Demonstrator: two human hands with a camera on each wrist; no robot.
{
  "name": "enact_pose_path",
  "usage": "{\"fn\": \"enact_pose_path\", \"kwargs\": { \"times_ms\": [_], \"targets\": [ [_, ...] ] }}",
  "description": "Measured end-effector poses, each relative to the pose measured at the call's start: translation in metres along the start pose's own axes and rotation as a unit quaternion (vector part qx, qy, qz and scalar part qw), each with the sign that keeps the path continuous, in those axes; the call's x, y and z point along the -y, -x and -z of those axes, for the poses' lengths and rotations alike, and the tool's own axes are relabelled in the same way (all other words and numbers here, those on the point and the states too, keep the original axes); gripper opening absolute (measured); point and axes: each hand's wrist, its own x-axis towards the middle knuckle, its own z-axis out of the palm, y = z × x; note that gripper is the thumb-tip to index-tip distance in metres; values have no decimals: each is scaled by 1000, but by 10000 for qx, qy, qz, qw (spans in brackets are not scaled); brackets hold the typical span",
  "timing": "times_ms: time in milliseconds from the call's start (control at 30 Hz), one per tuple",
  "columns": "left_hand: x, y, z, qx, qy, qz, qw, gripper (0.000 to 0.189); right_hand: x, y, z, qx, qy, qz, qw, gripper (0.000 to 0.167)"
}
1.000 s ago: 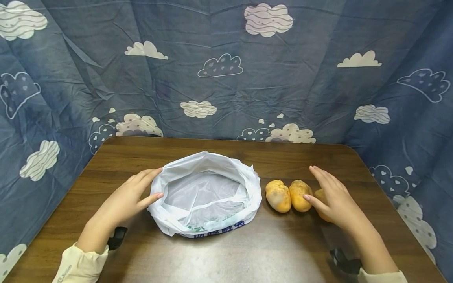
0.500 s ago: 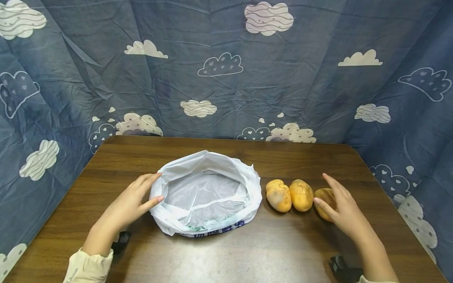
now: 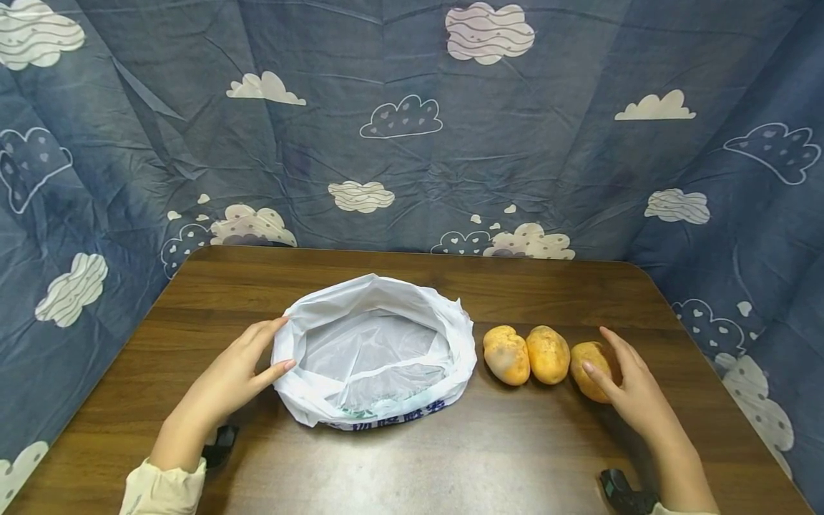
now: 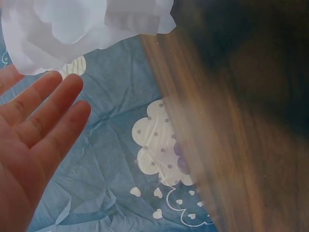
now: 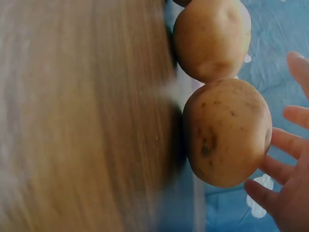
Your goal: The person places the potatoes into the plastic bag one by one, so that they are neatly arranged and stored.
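Observation:
A white plastic bag [image 3: 460, 336] stands on the table with its mouth wide apart and blue print low on its front. My left hand [image 3: 222, 379] is at the bag's left side, fingers extended, fingertips right at the rim. In the left wrist view those fingers [image 4: 53, 125] lie beneath the bag's crumpled edge [image 4: 63, 34]. Right of the bag, three yellow-brown potatoes sit in a row: left [image 3: 506, 355], middle [image 3: 548, 355] and right [image 3: 584, 361]. Over the right-hand potato, my right hand [image 3: 640, 400] has its thumb and fingers spread. The right wrist view shows dark spots on that potato [image 5: 227, 133].
The brown wooden table [image 3: 412, 472] has a rounded back edge. Behind and beside it hangs a blue cloth [image 3: 412, 157] with white clouds. A black wrist device [image 3: 220, 445] is below the left wrist, another [image 3: 624, 492] by the right.
My right hand has moved right and toward me, uncovering more of the right-hand potato. My left hand has shifted slightly toward me beside the bag. The potatoes and bag look about unmoved.

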Motion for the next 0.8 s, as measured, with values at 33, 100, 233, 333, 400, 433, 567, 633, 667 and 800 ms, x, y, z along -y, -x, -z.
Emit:
{"fn": "enact_pose_path", "kwargs": {
  "times_ms": [33,100,233,333,400,433,567,633,667,800],
  "targets": [
    [0,0,-1,-6,6,8,10000,63,-2,0,0,10,6,-43,10000,66],
    [0,1,-2,-32,16,15,10000,63,-4,1,0,24,-19,-128,9999,65],
    [-1,2,-3,-64,14,25,10000,63,-9,3,-1,44,-145,-297,9994,63],
    [-1,2,-3,-111,24,5,9999,63,-12,5,-2,26,-145,-363,9992,62],
    [-1,2,-3,-150,17,-15,9999,64,-14,6,-3,29,-136,-397,9991,61],
    [-1,2,-3,-161,9,-27,9999,64,-15,6,-3,31,-130,-408,9991,61],
    [-1,2,-4,-203,-9,-92,9998,64,-18,7,-3,64,-244,-476,9985,60],
    [-1,2,-4,-204,-14,-108,9997,64,-19,8,-4,72,-289,-503,9983,61],
    [-1,2,-4,-209,-11,-112,9997,64,-19,8,-4,78,-303,-521,9982,62],
    [0,3,-4,-181,-19,-82,9998,65,-19,10,-5,81,-306,-597,9977,67]
  ]
}}
